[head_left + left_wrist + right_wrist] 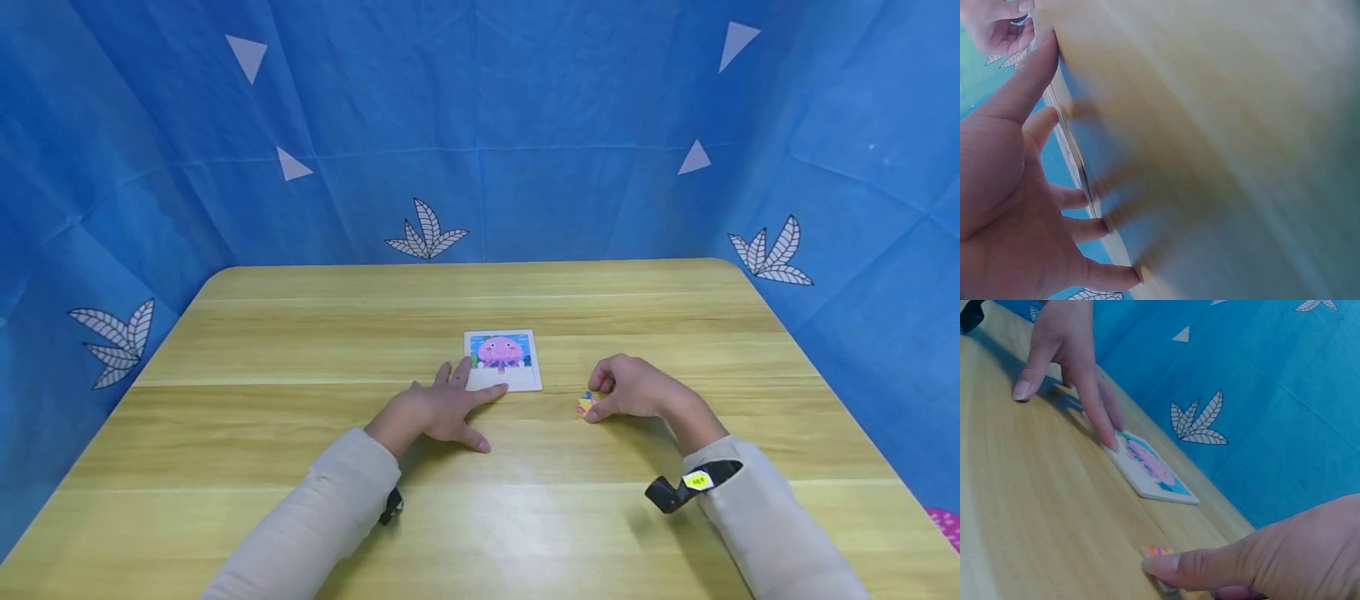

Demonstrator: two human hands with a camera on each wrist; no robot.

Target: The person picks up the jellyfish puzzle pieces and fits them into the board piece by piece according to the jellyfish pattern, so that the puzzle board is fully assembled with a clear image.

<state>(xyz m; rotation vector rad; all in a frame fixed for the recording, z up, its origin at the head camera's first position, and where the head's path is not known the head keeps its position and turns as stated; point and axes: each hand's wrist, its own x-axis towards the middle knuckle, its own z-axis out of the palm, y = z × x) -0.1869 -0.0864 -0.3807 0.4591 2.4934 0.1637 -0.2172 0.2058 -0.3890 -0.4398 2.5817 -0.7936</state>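
A small square puzzle board [521, 380] with a white border lies on the wooden table; its upper part shows a pink jellyfish on blue, its lower part is plain white. My left hand [447, 410] spreads its fingers at the board's near left edge, fingertips touching the board and the table. To the right of the board, my right hand [639, 388] pinches a small puzzle piece [586, 405], coloured yellow, pink and blue. In the right wrist view the thumb covers part of this piece [1156, 550], which is at or just above the tabletop.
The wood-grain table [480, 517] extends around both hands. A blue cloth [480, 100] with white triangles and leaf prints rises behind it and on both sides. Black straps [693, 486] sit at the wrists over light sleeves.
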